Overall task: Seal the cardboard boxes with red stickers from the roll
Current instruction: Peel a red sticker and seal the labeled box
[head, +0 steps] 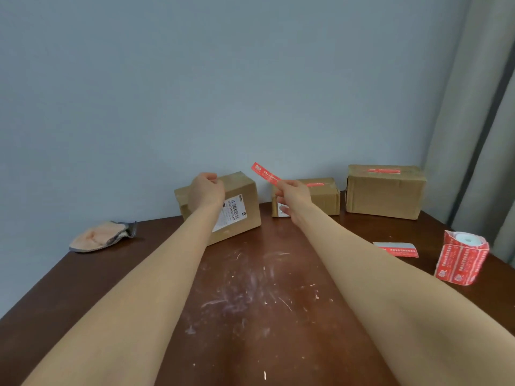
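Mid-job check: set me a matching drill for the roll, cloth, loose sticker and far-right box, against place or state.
1 roll
2 cloth
3 loose sticker
4 far-right box

A pinched in the right hand
B red sticker already on top
C left side of the table
D standing upright, near right of the table

Pairs: 1-D, 2-C, 3-A, 4-B.

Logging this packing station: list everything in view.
cardboard boxes: three, brown, table's far side; left box, middle box, right box, latter two red-stickered
loose sticker: one, red, in right hand
sticker roll: one, red, table's right edge
torn strip: one, grey and red, left of roll
cloth: one, peach and grey, table's left
table: one, dark brown, white scuffs
curtain: one, grey, right edge
wall: one, blue-grey, behind table
left hand: at left box's top, fingers curled
right hand: raised, pinching the sticker
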Tool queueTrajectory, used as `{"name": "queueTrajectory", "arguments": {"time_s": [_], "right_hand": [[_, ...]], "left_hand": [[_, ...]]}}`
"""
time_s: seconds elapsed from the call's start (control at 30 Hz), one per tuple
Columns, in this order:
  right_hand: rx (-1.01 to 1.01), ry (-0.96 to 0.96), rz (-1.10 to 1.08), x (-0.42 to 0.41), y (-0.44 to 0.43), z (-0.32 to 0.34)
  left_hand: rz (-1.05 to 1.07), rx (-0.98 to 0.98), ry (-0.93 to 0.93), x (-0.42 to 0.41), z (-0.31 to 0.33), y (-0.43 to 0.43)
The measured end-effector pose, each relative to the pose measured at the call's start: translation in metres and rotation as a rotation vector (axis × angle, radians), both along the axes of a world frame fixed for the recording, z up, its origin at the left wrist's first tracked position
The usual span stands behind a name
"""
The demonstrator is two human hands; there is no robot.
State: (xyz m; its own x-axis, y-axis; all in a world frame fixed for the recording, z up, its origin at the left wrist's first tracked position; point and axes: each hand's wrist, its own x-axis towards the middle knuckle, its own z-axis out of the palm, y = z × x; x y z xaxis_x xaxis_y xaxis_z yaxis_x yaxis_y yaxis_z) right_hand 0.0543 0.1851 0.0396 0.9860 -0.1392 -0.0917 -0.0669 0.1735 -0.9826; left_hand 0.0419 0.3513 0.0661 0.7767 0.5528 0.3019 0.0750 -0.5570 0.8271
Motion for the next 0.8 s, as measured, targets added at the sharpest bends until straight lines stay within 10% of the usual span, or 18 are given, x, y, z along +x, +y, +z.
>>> {"name": "queueTrajectory", "arguments": {"time_s": [0.13,0.4,0.8], "right_hand": [[-0.014,-0.024,0.094,0.018,0.024,0.003],[-0.07,-0.045,0.198,0.037,0.041,0.002],[-0.214,-0.047,-0.089,0.005,-0.017,-0.005]], "left_hand": [[0.178,0.179,0.141,0.016,-0.004,0.023],[0.199,-0.091,0.305,0.039,-0.019,0.049],[0.038,-0.164,0.322,0.016,-0.015,0.006]]}}
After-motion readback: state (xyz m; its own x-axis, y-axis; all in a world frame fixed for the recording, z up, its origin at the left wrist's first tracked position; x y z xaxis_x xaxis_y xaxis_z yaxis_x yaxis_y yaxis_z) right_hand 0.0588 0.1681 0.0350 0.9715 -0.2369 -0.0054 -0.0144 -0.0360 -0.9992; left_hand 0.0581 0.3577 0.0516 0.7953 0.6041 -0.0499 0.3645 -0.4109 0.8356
